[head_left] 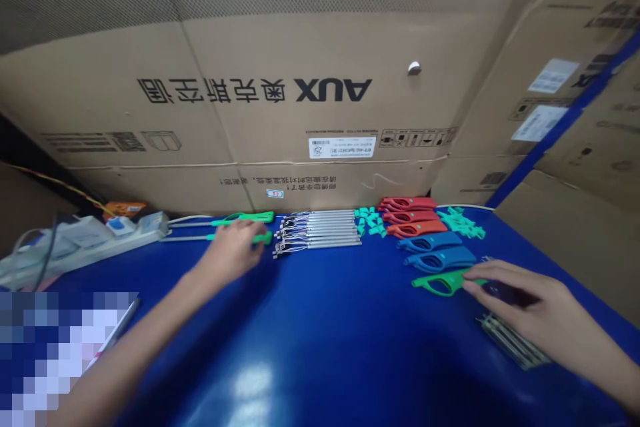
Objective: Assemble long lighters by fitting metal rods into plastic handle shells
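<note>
Assembly workshop; blue bench [320,340]; stacked cartons [240,47]

Blue workbench [320,327], red handles [415,229], blue handles [430,241], green handle [440,283], mint-green pieces [460,221]

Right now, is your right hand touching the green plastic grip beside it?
Touching: the head view shows the right hand lying over the end of the green plastic grip.
</note>
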`<state>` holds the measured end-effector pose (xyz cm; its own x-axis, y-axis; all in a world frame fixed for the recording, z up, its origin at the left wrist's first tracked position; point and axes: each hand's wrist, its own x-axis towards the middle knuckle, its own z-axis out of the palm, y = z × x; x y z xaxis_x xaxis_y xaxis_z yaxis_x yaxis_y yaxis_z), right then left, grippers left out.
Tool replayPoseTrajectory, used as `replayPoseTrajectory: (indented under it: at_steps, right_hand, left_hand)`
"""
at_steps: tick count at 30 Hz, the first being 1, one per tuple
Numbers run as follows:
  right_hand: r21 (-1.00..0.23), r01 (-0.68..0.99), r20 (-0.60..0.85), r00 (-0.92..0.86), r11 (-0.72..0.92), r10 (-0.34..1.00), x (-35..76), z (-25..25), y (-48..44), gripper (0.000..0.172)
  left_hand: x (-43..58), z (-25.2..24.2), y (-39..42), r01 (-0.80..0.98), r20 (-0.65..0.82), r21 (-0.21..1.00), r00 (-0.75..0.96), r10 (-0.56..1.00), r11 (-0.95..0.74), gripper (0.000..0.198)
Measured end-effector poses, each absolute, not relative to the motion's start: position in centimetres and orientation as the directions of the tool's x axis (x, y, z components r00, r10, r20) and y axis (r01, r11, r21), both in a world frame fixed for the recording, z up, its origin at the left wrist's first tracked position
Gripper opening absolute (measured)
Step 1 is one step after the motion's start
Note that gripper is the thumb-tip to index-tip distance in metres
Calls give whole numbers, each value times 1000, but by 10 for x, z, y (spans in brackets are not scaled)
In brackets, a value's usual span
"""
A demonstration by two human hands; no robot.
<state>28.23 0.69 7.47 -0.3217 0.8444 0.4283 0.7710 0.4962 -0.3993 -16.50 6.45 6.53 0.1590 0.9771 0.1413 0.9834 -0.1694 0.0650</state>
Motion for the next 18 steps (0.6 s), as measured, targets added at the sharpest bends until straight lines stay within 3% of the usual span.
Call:
replayPoseTrajectory:
  at_steps: [3,9,18]
  right_hand:
    - [-466,730,388,-340,500,857,260,82,0,18]
    - [-660,631,242,-335,408,911,227,94,-2,22]
    - [-877,447,17,-339,177,940,216,102,-6,35]
  left_hand:
    - [-225,57,71,999,99,-4,50,994,-50,26]
    - [-249,33,77,995,96,-14,96,991,-95,24]
    - [-253,48,66,971,217,112,182,959,-209,21]
